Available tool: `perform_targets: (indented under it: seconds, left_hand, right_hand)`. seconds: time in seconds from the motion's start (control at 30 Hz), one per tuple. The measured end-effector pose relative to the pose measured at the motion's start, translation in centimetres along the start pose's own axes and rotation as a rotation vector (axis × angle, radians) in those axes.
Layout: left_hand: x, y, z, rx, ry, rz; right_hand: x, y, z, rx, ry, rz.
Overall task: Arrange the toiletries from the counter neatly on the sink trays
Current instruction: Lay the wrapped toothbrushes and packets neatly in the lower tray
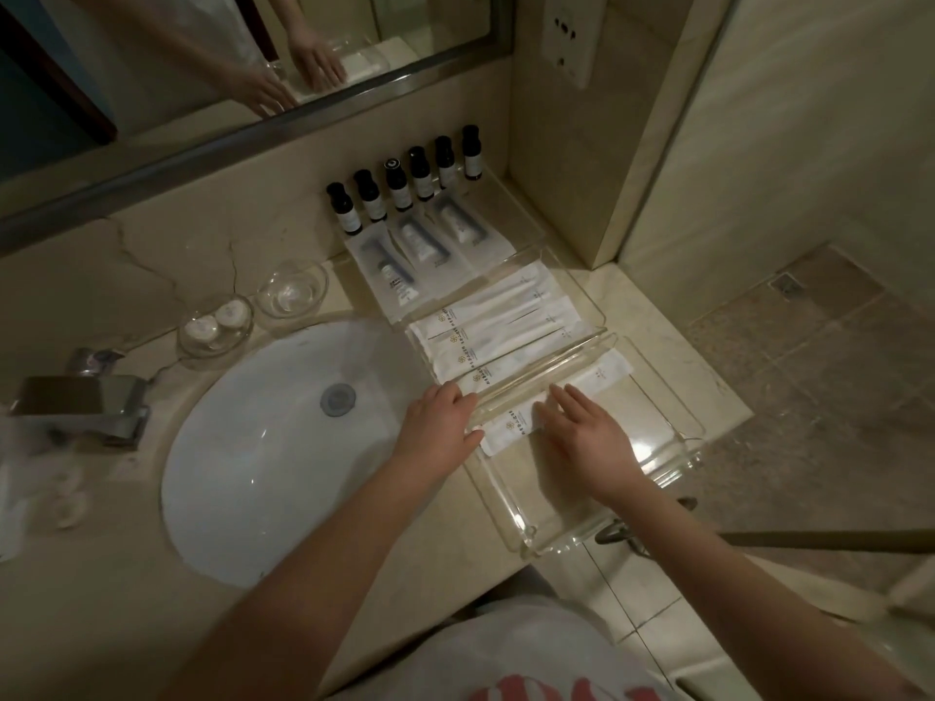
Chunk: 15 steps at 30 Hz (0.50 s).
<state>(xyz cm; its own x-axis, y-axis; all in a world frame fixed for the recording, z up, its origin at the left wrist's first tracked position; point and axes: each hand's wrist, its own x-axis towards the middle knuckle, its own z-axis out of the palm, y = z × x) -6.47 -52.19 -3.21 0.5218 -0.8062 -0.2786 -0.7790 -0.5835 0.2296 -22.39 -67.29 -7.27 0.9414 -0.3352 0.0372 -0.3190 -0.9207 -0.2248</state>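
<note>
Three clear acrylic trays stand in a row right of the sink. The far tray [498,187] holds several small dark-capped bottles [399,187] and packets with tubes [425,245]. The middle tray [589,301] holds several long white packets [498,326]. The near tray [673,447] holds one long white packet [582,392]. My left hand [437,419] rests at the near tray's left corner, fingers at its rim. My right hand [587,437] lies flat with straight fingers on the packet in the near tray.
A white oval sink [283,447] fills the counter's middle, with a chrome faucet [86,402] at the left. Two glass bowls [253,311] stand behind the sink, one holding two round soaps. A mirror [202,68] runs above. The counter ends at the right above a tiled floor.
</note>
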Motion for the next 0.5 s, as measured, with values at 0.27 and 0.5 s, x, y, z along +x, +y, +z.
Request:
perform_targets:
  seconds: [0.27, 0.5]
  left_hand:
    - [-1.6, -1.8, -1.5, -0.023, 0.055, 0.009]
    - [-6.1, -8.2, -3.3, -0.050, 0.143, -0.150]
  right_hand:
    - [2.0, -3.9, -2.9, 0.106, -0.006, 0.062]
    - [6.0, -11.4, -4.3, 0.128, -0.083, -0.059]
